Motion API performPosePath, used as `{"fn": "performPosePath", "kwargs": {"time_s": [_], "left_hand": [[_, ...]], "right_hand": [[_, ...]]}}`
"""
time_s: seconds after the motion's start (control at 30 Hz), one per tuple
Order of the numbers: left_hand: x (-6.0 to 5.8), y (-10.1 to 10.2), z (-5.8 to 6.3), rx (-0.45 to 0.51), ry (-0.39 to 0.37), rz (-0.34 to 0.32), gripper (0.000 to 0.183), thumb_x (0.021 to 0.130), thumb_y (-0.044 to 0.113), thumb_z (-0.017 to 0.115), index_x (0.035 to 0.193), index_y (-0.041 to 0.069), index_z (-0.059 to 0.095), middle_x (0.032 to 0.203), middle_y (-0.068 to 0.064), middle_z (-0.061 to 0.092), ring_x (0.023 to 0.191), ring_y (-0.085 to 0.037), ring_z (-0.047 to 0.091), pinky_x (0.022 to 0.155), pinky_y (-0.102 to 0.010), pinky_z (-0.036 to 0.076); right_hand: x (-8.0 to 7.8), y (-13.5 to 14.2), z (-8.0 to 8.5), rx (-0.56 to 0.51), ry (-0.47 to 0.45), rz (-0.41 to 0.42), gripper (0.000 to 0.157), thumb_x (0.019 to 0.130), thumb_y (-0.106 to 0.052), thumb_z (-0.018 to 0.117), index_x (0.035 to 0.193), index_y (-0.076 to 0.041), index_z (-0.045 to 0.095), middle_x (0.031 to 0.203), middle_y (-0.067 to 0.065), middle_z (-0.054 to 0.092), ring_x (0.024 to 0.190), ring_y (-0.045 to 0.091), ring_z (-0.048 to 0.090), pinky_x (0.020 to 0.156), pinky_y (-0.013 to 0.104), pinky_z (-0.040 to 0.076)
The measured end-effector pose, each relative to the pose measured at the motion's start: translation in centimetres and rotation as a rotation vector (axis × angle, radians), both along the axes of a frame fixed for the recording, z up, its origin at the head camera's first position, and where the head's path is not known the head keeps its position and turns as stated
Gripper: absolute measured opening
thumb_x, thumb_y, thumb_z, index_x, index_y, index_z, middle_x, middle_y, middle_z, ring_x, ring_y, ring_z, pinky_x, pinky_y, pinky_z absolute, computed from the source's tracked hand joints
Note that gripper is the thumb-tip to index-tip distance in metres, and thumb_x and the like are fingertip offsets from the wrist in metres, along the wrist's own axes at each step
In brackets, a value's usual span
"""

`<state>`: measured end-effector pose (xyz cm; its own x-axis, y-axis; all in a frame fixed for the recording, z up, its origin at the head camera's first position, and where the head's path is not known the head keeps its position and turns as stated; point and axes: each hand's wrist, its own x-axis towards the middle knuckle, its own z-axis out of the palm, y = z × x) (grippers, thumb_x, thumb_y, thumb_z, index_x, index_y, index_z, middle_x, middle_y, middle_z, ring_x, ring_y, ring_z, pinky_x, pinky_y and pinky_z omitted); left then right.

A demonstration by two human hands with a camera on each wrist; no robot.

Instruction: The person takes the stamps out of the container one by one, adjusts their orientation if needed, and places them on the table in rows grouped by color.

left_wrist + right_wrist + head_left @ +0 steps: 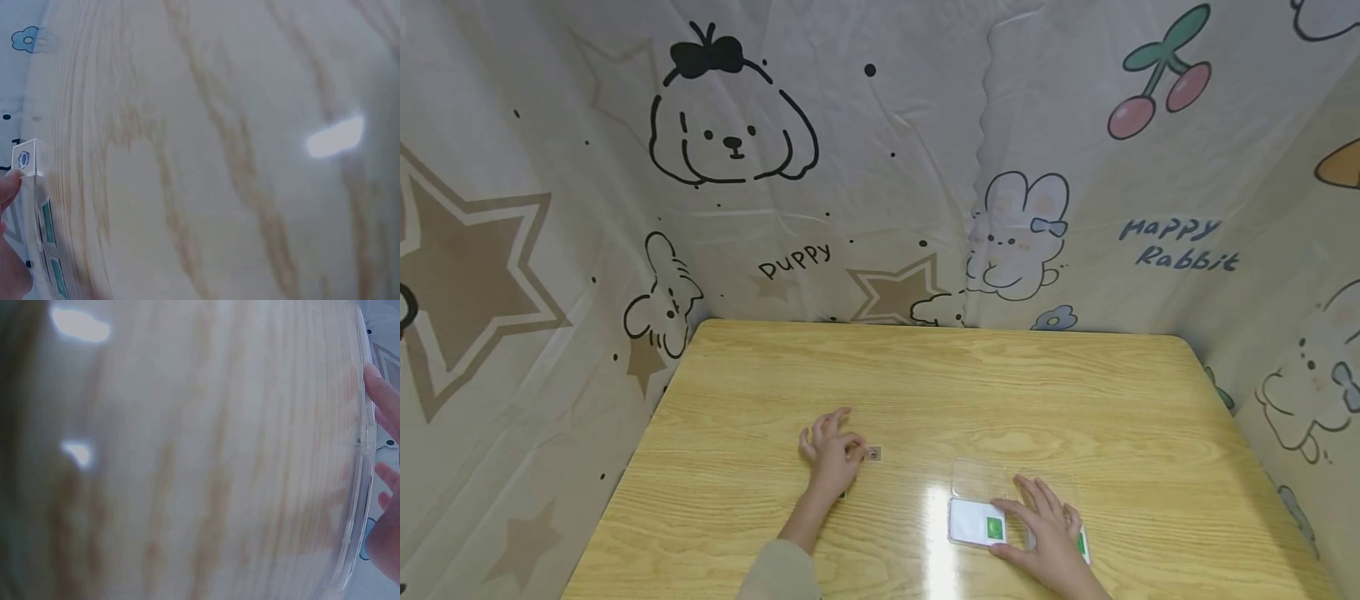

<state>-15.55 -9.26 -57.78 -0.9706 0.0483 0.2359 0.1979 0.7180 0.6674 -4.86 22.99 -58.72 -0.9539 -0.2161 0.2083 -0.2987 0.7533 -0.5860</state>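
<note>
Between thumb and index finger, my left hand (833,457) pinches a small square piece (873,453), its other fingers spread. In the left wrist view that square piece (24,159) is pale with a dark round emblem, a fingertip at its edge. My right hand (1051,537) holds a flat clear plastic case (958,521) by its right side, thumb and index finger at its corners. The case has a white inside, a green square and a transparent lid (977,477) folded back. In the right wrist view, fingers touch the clear plastic edge (365,450).
A second case with a green patch (1082,543) lies partly hidden under my right hand. Something green (842,495) shows beside my left wrist. The wood-grain table (760,367) meets a printed cloth (887,208) at the back and sides.
</note>
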Motion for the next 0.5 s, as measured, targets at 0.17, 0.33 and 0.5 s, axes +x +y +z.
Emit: {"fn": "performPosePath", "kwargs": {"time_s": [0.17, 0.33, 0.5], "left_hand": [[-0.28, -0.35, -0.34, -0.014, 0.005, 0.0, 0.006, 0.075, 0.016, 0.071, 0.071, 0.017, 0.067, 0.133, -0.005, 0.043, 0.126, -0.034, 0.023, 0.097, -0.06, -0.006], [-0.56, -0.55, -0.41, -0.025, 0.024, 0.008, 0.007, 0.074, 0.017, 0.072, 0.07, 0.016, 0.067, 0.133, -0.006, 0.044, 0.126, -0.034, 0.023, 0.097, -0.06, -0.005], [-0.84, -0.65, -0.48, -0.044, 0.029, 0.017, 0.008, 0.074, 0.018, 0.073, 0.069, 0.016, 0.067, 0.133, -0.006, 0.043, 0.126, -0.034, 0.023, 0.097, -0.06, -0.005]], "right_hand": [[0.01, 0.01, -0.01, 0.0, 0.007, 0.001, 0.056, 0.064, -0.043, 0.075, 0.113, -0.02, 0.06, 0.137, 0.02, 0.034, 0.121, 0.049, 0.019, 0.082, 0.073, 0.004], [0.0, 0.03, -0.15, 0.005, 0.013, 0.001, 0.056, 0.064, -0.043, 0.075, 0.113, -0.02, 0.06, 0.137, 0.02, 0.034, 0.121, 0.049, 0.019, 0.082, 0.073, 0.005], [0.0, 0.07, -0.18, 0.002, 0.014, 0.003, 0.056, 0.064, -0.043, 0.075, 0.113, -0.021, 0.06, 0.137, 0.02, 0.033, 0.121, 0.048, 0.018, 0.082, 0.074, 0.004]]}}
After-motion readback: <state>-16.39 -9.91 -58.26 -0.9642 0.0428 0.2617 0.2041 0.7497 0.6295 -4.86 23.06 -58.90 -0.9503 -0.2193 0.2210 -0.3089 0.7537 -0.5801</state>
